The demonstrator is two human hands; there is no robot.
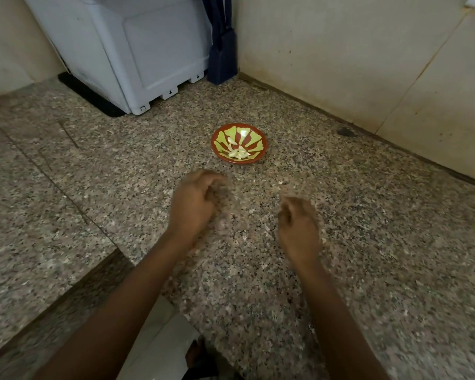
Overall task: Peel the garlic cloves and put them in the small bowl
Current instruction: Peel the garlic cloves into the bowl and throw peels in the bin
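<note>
A small red bowl with a green leaf pattern sits on the speckled granite counter. Several peeled pale garlic cloves lie inside it. My left hand hovers just in front of the bowl, blurred, with its fingers loosely curled downward and nothing visible in them. My right hand is to the right and a little nearer, also blurred. Its fingers are bunched toward the thumb, and whether they hold anything is hidden. A pinkish blurred piece lies on the counter between the hands.
Thin garlic skins are scattered on the counter around the hands. A grey-white appliance stands at the back left, with a dark blue object beside it. A tiled wall borders the right. The counter's edge drops off at the lower left.
</note>
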